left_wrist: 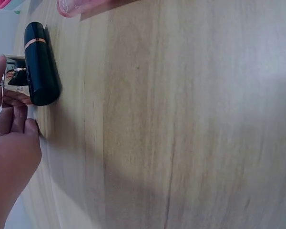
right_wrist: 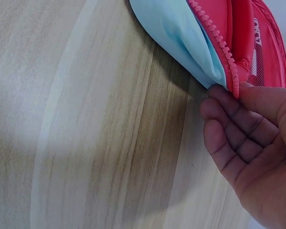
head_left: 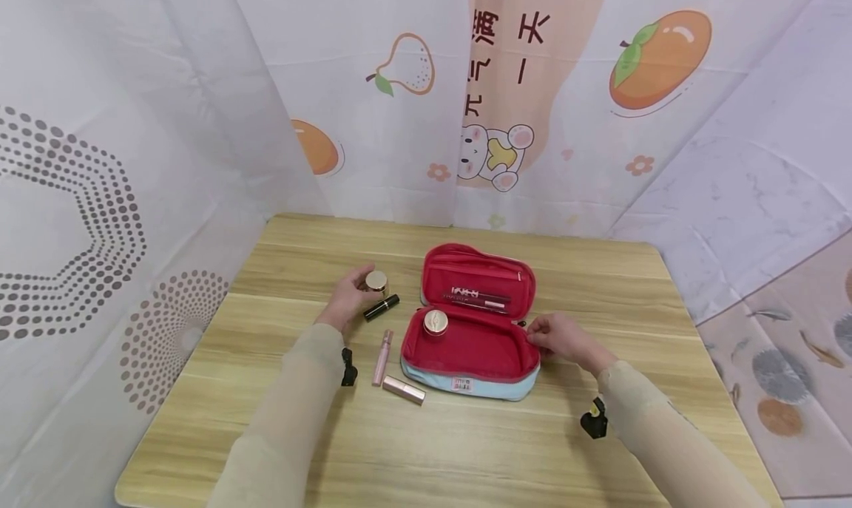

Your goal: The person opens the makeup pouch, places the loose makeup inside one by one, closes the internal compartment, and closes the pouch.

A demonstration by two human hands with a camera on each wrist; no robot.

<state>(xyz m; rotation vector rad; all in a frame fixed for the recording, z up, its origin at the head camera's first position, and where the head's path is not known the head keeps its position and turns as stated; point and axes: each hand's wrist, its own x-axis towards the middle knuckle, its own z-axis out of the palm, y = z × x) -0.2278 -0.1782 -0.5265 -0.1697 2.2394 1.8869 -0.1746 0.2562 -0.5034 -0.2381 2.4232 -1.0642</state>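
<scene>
My left hand (head_left: 347, 299) has its thumb and fingers around a small gold-lidded jar (head_left: 376, 282) at the table's back left. Right beside the jar lies a black lipstick tube (head_left: 381, 307) with a gold band, large in the left wrist view. An open light-blue cosmetic bag (head_left: 466, 384) with red lining is in the middle, its lid folded back. With thumb and index finger my right hand (head_left: 566, 338) pinches the bag's right corner at the zipper (right_wrist: 225, 52). Another gold-lidded jar (head_left: 435, 322) sits inside the bag's left end.
A pink tube (head_left: 382, 359) and a rose-gold lipstick (head_left: 404, 390) lie left of the bag's front. Slim brushes or pencils (head_left: 475, 299) are held in the lid's mesh. Printed curtains (head_left: 373, 160) hang behind the wooden table (head_left: 506, 456).
</scene>
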